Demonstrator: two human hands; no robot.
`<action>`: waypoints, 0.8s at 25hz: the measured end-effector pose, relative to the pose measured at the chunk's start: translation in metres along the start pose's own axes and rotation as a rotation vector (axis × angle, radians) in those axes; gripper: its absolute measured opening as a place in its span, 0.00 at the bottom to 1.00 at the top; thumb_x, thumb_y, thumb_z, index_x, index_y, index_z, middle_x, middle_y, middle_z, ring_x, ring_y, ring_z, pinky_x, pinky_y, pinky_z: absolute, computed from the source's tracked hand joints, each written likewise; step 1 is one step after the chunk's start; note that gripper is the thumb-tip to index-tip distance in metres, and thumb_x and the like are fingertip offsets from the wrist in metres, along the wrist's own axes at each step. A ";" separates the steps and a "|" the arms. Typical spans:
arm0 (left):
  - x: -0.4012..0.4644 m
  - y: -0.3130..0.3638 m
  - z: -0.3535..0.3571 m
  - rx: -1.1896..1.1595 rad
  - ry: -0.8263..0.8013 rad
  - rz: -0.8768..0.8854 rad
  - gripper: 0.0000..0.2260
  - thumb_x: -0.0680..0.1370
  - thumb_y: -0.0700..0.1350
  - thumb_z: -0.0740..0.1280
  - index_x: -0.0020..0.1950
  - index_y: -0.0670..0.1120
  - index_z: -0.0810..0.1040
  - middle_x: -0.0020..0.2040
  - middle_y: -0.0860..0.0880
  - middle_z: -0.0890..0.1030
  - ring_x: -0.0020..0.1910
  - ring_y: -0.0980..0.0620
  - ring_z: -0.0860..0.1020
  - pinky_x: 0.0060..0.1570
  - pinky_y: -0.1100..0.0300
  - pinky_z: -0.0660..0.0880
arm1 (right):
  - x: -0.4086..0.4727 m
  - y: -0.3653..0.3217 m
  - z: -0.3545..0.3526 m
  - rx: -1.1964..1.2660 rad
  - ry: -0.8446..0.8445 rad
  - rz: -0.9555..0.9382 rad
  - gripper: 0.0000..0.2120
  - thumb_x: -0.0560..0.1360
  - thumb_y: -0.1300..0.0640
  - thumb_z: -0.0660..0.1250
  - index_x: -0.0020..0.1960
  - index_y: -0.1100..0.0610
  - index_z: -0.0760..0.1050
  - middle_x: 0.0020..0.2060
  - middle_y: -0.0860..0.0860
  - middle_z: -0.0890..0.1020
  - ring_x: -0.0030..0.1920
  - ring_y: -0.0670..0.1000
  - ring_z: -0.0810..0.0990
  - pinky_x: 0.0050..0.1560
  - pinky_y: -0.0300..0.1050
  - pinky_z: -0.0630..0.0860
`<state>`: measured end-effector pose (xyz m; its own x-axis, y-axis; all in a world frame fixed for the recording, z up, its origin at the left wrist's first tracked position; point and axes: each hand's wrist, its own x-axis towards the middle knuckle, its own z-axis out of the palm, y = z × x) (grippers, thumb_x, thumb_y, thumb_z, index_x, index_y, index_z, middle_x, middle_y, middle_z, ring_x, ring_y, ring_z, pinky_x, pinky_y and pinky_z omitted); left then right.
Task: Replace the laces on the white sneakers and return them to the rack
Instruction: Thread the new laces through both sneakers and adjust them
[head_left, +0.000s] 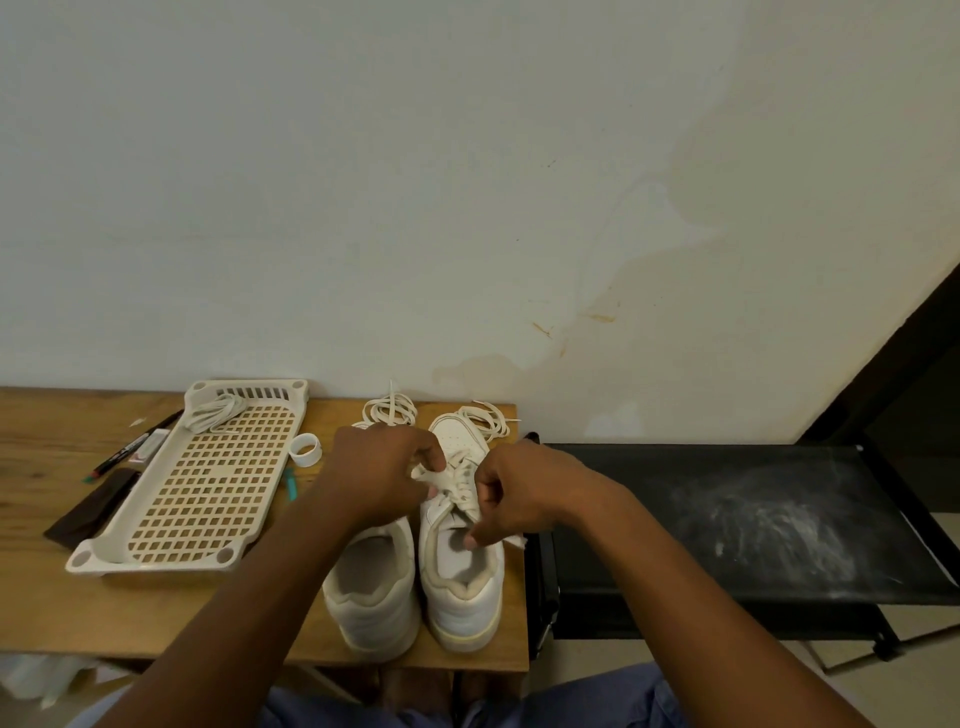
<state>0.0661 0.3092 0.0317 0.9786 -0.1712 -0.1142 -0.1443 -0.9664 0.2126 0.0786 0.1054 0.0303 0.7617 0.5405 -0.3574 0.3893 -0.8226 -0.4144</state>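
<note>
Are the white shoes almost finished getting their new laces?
Partly. The right sneaker already has lace crossed through its eyelets, and both hands, left and right, grip its lace ends. Whether the left sneaker is laced is hidden. Loose laces lie behind the shoes. Both sneakers must still go onto the black rack.

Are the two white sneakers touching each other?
Cannot tell. In the head view, the left sneaker and right sneaker stand side by side with only a thin dark seam between.

Both forearms are bare to past the elbows (no sleeves, watch or rings show behind the fingers), and blue trousers (597, 701) cover the lap.
</note>
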 end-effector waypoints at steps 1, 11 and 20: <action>0.001 -0.002 0.002 0.009 0.007 0.003 0.11 0.75 0.55 0.73 0.57 0.62 0.80 0.60 0.61 0.81 0.62 0.55 0.77 0.67 0.49 0.70 | 0.001 0.000 0.001 -0.023 0.017 -0.002 0.20 0.69 0.39 0.79 0.45 0.55 0.80 0.41 0.50 0.84 0.44 0.51 0.82 0.49 0.54 0.83; 0.000 -0.012 -0.006 -0.170 -0.034 -0.020 0.05 0.74 0.49 0.73 0.42 0.59 0.80 0.47 0.61 0.83 0.51 0.57 0.80 0.57 0.52 0.77 | -0.002 0.005 -0.004 0.187 0.050 -0.022 0.10 0.71 0.52 0.81 0.45 0.55 0.83 0.42 0.49 0.85 0.43 0.47 0.83 0.49 0.47 0.83; 0.001 -0.006 0.000 -0.343 0.013 0.025 0.07 0.76 0.57 0.73 0.49 0.55 0.86 0.49 0.59 0.85 0.50 0.58 0.81 0.56 0.50 0.80 | 0.002 0.011 -0.003 0.296 0.047 -0.016 0.09 0.75 0.50 0.77 0.46 0.56 0.86 0.42 0.47 0.87 0.46 0.48 0.85 0.53 0.49 0.82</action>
<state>0.0679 0.3152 0.0307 0.9775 -0.1894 -0.0934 -0.1124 -0.8412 0.5290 0.0859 0.0971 0.0278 0.7825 0.5387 -0.3121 0.2391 -0.7229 -0.6482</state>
